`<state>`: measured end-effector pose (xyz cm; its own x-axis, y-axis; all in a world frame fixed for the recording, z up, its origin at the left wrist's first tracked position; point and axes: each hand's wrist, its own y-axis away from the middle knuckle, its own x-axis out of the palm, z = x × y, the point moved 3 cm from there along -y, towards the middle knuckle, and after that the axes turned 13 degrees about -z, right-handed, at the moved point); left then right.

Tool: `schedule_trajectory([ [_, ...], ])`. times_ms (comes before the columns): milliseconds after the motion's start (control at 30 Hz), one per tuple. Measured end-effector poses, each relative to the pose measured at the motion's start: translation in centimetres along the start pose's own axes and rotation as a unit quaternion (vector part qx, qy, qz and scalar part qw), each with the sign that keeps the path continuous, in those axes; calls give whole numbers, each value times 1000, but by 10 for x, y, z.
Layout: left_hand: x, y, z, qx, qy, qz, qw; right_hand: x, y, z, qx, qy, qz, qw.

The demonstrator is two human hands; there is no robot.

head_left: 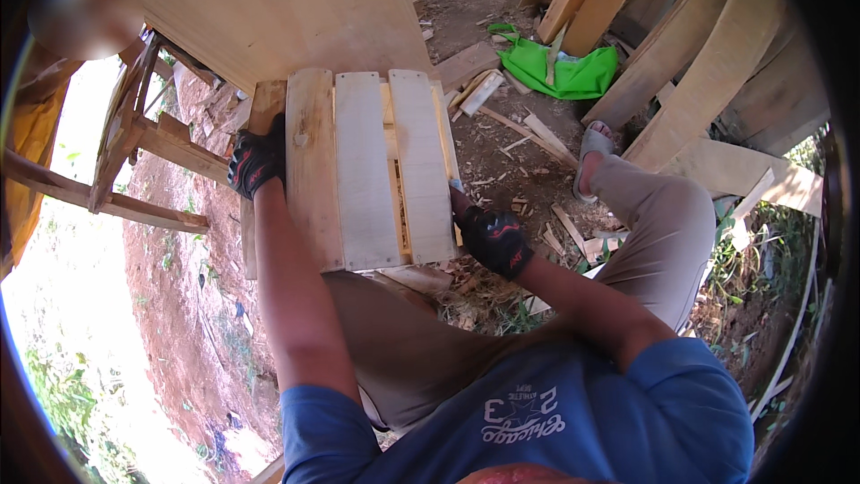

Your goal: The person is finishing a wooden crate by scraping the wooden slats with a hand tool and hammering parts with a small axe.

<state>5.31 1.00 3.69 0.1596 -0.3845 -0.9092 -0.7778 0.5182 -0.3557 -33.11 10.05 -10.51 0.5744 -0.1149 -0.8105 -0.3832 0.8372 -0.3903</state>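
In front of me is a crate-like wooden piece (363, 170) with upright slats and narrow gaps between them. Its lower edge is close to my left thigh. My left hand (255, 161), in a black glove with red marks, is closed on the piece's left side. On the opposite side, low on the right edge, my right hand (491, 235) grips it in a matching glove. The fingertips of that hand are partly bare, and some fingers are hidden behind the edge. Lit wood shows through the gap between the right-hand slats.
A large plywood sheet (287, 9) stands just beyond the piece. Long boards (708, 63) lean at the right, near a bright green bag (560, 72). Wood scraps (546, 134) litter the dirt floor. A timber frame (134, 134) stands at the left, with a person (85, 13) behind.
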Motion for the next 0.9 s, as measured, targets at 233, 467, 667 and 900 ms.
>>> schedule_trajectory([
  [233, 5, 0, -1, 14, -5, 31, 999, 33, -49, -30, 66, -40, -69, 995],
  [467, 3, 3, -6, 15, -6, -11, 1000, 79, -170, -94, 113, 40, -60, 991],
  [667, 4, 0, 0, -2, -7, 0, 1000, 78, -172, -85, 77, 60, -46, 994],
  [900, 4, -2, 3, -6, -4, 0, 1000, 33, -62, -35, 18, -34, 4, 999],
])
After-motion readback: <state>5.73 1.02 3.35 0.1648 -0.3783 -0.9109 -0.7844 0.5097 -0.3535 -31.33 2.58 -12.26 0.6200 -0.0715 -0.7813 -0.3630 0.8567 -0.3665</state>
